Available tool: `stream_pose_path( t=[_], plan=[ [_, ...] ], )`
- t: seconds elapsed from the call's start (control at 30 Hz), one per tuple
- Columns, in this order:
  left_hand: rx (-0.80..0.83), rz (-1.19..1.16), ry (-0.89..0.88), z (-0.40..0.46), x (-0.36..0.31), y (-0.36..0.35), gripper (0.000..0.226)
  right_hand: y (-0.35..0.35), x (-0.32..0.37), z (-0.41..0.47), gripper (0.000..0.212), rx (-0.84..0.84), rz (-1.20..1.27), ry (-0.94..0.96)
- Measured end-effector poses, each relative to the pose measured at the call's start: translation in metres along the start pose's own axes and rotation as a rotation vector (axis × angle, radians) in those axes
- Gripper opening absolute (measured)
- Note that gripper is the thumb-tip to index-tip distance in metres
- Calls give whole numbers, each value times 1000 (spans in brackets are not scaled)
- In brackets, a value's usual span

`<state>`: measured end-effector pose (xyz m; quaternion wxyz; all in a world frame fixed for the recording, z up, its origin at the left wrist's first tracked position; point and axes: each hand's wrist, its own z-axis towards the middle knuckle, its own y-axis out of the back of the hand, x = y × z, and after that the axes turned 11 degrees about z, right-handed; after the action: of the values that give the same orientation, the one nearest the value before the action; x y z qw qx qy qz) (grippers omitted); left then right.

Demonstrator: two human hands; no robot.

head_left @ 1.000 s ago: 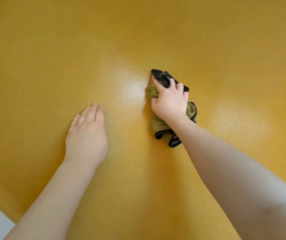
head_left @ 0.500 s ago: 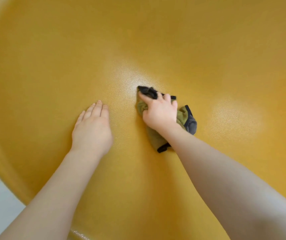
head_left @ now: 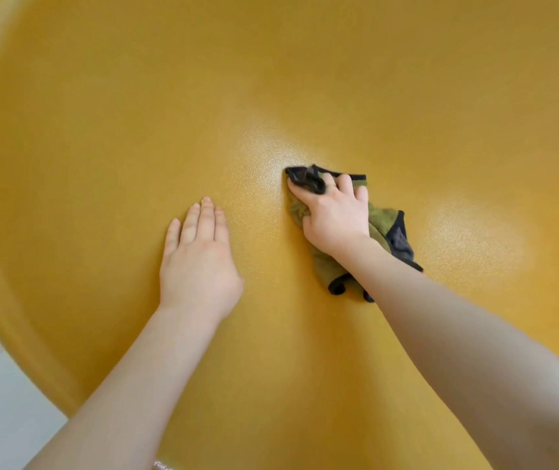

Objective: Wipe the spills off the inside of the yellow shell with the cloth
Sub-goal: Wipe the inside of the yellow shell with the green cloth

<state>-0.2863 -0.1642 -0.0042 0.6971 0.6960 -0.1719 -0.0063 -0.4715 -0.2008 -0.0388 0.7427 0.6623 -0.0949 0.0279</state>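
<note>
- The yellow shell is filling nearly the whole head view; its curved, pebbled inside is catching two soft glare patches, and its rim is showing at lower left.
- The person's two bare forearms are reaching in from below, one to each hand.
- The left hand is lying flat on the shell, fingers straight and together, holding nothing; judged to be bracing.
- The right hand is pressing down on the cloth, its fingers curling into the bunched folds.
- The cloth, olive with dark edging, is sitting crumpled against the shell floor just right of centre, trailing out under the wrist.
- Step in hand, as judged: the wiping stroke itself.
- No spill is being made out on the surface; too fine to tell.
- Next move is calling for steady pressure while sweeping the cloth over unwiped areas.
</note>
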Motion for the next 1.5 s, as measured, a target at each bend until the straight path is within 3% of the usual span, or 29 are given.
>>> stream_pose_path(
  t=[0.3, 0.5, 0.83, 1.0, 1.3, 1.4, 1.5],
  plan=[
    [24, -6, 48, 0, -9, 0, 74, 6, -35, -21, 58, 45, -128, 37],
    [10, 20, 29, 1, -5, -2, 75, 10, 1, 27, 58, -1, -34, 64],
    [0, 4, 39, 2, -9, -4, 75, 11, -23, 5, 57, 39, -81, 71],
    [-16, 48, 39, 2, -9, -8, 75, 6, 6, 40, 60, -51, -19, 41],
    [29, 73, 41, 2, -8, -6, 72, 8, -59, -57, 57, 238, -2, 94],
    [86, 86, 48, 1, -6, 2, 70, 28, -103, -84, 56, 321, -98, 1],
    [129, 80, 14, -2, -21, 10, 69, 50, -158, -114, 56, 281, -187, -282]
  ],
)
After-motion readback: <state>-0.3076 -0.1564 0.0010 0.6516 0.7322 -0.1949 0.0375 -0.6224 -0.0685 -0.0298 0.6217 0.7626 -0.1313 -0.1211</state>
